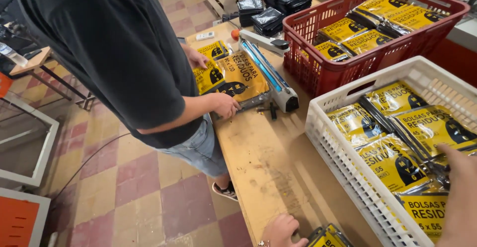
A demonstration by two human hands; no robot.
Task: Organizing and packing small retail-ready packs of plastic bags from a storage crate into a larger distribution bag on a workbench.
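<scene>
Right hand is seen at the right edge, reaching over the white crate; it lies on or just above the yellow packs stacked inside. Whether its fingers are closed on a pack cannot be told, as the fingertips are hidden. Left hand rests on the bench at the near edge, fingers curled, touching a further yellow pack; a firm hold is not confirmed.

Packs in the white crate are laid overlapping, in rows. For sound work, each pack is best laid flat and squared to its neighbours, so the slippery film is not creased or allowed to slide.

Across the bench, a co-worker's hand presses a pack at the heat sealer. A red crate of like packs stands beyond.
</scene>
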